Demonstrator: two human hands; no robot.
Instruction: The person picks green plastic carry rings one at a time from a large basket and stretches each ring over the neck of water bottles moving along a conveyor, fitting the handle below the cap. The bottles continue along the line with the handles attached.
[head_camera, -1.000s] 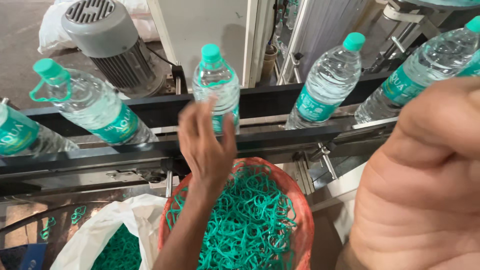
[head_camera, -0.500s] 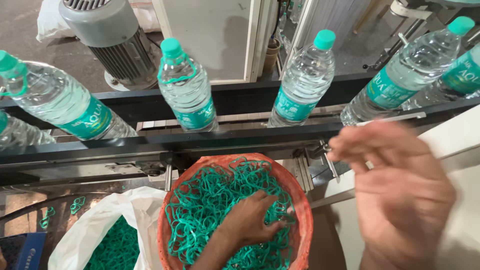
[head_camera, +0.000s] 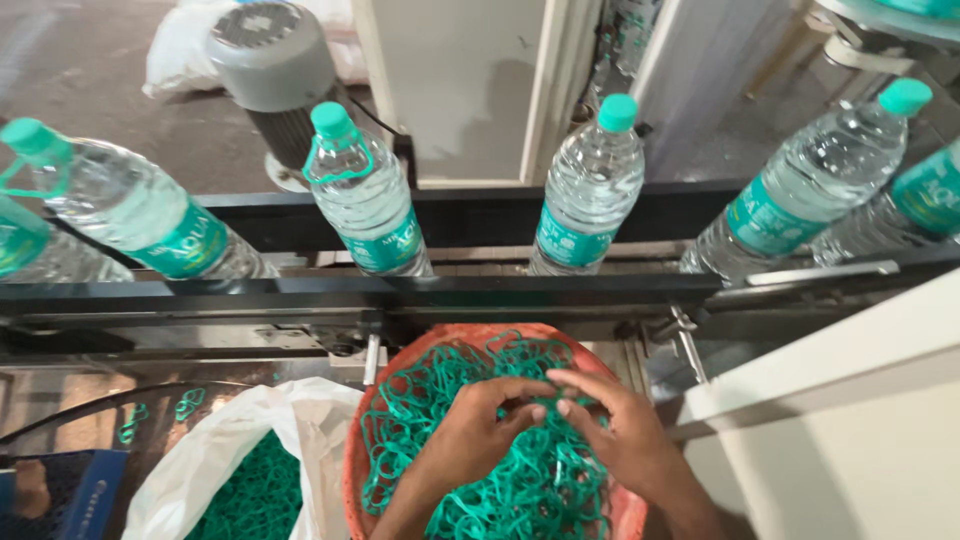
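Note:
Both my hands are down in an orange basket (head_camera: 351, 470) heaped with green plastic rings (head_camera: 540, 490). My left hand (head_camera: 478, 432) is curled with its fingers closed on some rings. My right hand (head_camera: 622, 432) meets it fingertip to fingertip, pinching the same clump. Above them, clear water bottles with green caps stand on a conveyor (head_camera: 450, 296). The bottle nearest the middle left (head_camera: 366, 200) has a green ring hanging around its neck. To its right, another bottle (head_camera: 590, 190) has a bare neck.
More bottles stand at the far left (head_camera: 130, 215) and right (head_camera: 790, 205) of the belt. A white bag (head_camera: 250, 440) holding more green rings sits left of the basket. A grey motor (head_camera: 270, 70) is behind the conveyor, and a white panel (head_camera: 850, 430) is at the right.
My left hand dropped from the bottle line into the basket. My right hand came down from close to the camera and joined it. The bottles shifted along the belt.

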